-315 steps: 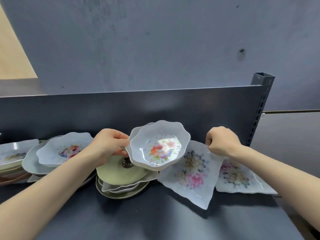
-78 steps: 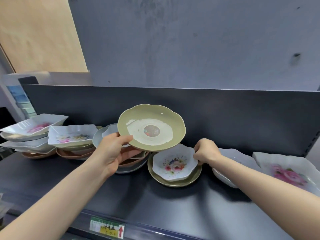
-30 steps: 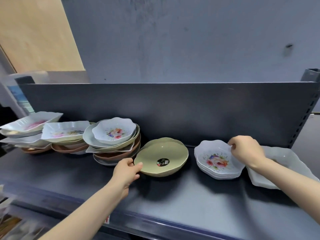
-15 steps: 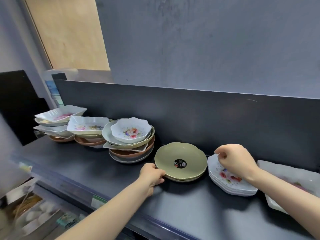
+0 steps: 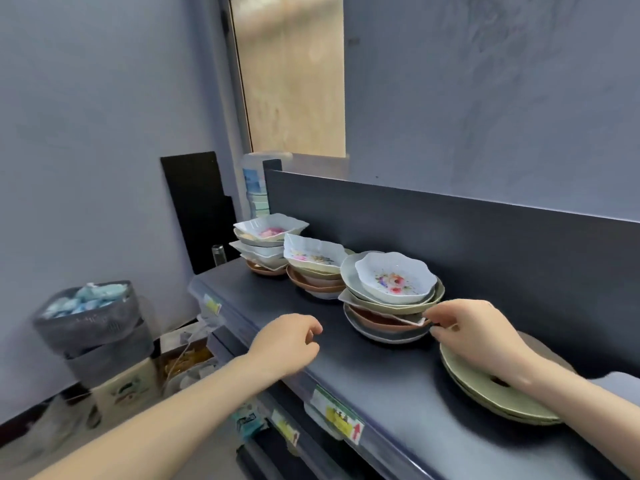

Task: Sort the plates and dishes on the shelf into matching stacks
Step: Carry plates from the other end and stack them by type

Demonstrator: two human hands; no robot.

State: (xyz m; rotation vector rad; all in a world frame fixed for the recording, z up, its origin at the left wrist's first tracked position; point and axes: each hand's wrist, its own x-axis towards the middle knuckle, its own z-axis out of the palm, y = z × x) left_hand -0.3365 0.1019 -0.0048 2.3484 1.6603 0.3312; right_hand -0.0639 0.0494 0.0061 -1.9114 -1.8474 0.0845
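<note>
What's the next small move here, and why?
Probably bring the left hand over to steady the mixed stack before pulling. The right hand pinches the corner of a white plate wedged within it, and the left hangs free.

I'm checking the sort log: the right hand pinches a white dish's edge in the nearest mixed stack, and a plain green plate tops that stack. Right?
Not quite. The head view shows the right hand pinching the white dish by its edge in the mixed stack, but a white flowered bowl tops it, not a green plate.
</note>
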